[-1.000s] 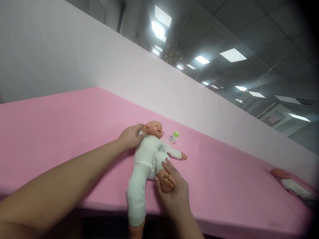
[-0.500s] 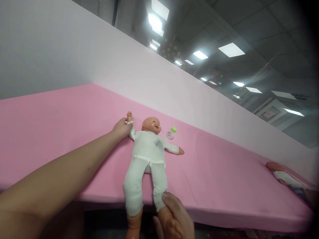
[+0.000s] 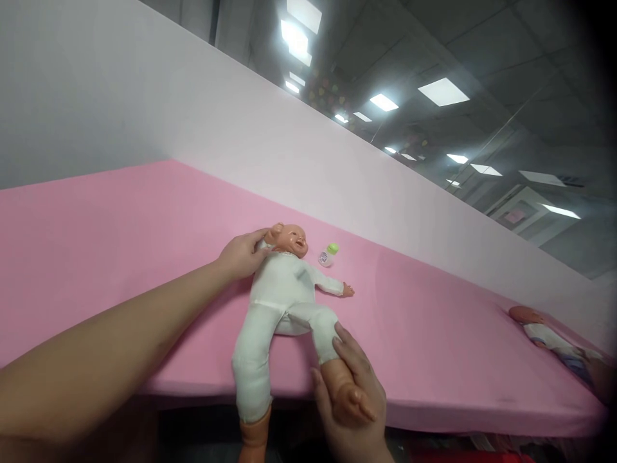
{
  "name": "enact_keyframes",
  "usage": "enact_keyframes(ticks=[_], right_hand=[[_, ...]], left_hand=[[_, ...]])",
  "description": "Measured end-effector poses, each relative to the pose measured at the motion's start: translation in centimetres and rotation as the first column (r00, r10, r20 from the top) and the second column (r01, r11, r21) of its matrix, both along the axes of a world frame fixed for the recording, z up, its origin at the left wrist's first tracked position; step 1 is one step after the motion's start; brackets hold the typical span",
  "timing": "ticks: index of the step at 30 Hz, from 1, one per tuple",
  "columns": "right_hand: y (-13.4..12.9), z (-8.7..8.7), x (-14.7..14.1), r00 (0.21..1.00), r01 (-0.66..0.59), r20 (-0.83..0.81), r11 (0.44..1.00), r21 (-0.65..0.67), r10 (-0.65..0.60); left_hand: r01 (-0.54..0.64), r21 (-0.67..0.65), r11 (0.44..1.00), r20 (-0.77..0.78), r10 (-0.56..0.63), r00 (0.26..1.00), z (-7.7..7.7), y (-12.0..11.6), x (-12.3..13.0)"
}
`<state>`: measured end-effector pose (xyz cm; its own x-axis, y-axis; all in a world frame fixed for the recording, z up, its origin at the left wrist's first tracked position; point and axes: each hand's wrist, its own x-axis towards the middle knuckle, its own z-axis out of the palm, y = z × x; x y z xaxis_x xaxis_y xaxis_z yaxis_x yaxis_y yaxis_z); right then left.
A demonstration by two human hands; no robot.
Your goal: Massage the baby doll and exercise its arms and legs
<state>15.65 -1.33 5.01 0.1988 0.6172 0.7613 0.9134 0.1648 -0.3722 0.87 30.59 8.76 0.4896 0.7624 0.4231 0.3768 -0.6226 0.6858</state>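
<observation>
A baby doll (image 3: 282,280) in a white cloth body lies on its back on the pink surface, its legs reaching over the front edge. My left hand (image 3: 243,254) is closed around the doll's arm at the left, bent up beside its head. My right hand (image 3: 357,392) grips the doll's lower leg on the right side, which is lifted and bent at the knee. The doll's other leg hangs straight, and its other arm lies stretched out to the right. A small clear bottle (image 3: 328,256) with a green cap lies near the doll's head.
The pink padded table (image 3: 424,334) stretches to both sides, with a pale wall (image 3: 202,122) behind it. Another doll (image 3: 554,347) lies at the far right. Below the front edge are dark space and something red (image 3: 448,455).
My left hand has pushed the doll's arm inward against its head. My right hand has raised the doll's leg, bending the knee outward to the right.
</observation>
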Motion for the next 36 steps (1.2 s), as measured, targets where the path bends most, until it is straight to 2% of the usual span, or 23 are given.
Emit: enact_keyframes(ticks=[3, 5, 11, 16, 20, 24, 27, 31, 36], right_hand=[[2.3, 1.3, 0.2, 0.999, -0.034, -0.003, 0.999, -0.005, 0.034], [3.8, 1.8, 0.3, 0.998, -0.062, -0.01, 0.998, -0.018, 0.061], [7.4, 1.6, 0.2, 0.996, -0.076, 0.028, 0.985, -0.152, 0.081], [8.8, 1.6, 0.1, 0.999, -0.041, 0.014, 0.968, -0.246, 0.046], [9.2, 1.9, 0.2, 0.999, -0.053, -0.028, 0.958, -0.282, 0.047], [8.3, 1.6, 0.3, 0.995, -0.081, -0.077, 0.968, -0.237, 0.064], [6.6, 1.2, 0.3, 0.993, -0.081, -0.099, 0.979, -0.186, 0.064], [3.2, 0.9, 0.0, 0.994, -0.079, -0.083, 0.984, -0.16, 0.066], [-0.9, 0.1, -0.3, 0.996, -0.086, -0.023, 0.98, -0.182, 0.083]], left_hand=[[0.095, 0.219, 0.971, -0.169, -0.058, 0.984, 0.0, -0.4, 0.3], [0.132, 0.301, 0.945, -0.271, -0.048, 0.961, -0.2, -0.4, 0.5], [0.179, 0.301, 0.937, -0.405, -0.044, 0.913, -0.8, -0.8, 0.7], [0.181, 0.314, 0.932, -0.393, -0.046, 0.918, -1.0, -0.8, 0.7], [0.139, 0.298, 0.945, -0.348, -0.028, 0.937, -1.2, -0.5, 0.8], [0.046, 0.187, 0.981, -0.205, -0.007, 0.979, -1.0, 0.1, 0.4], [-0.064, 0.03, 0.998, -0.056, 0.065, 0.996, -1.1, 1.2, -0.1], [-0.234, -0.192, 0.953, -0.022, 0.234, 0.972, -1.7, 3.0, -0.7], [-0.285, -0.313, 0.906, 0.016, 0.305, 0.952, -2.3, 4.1, -0.9]])
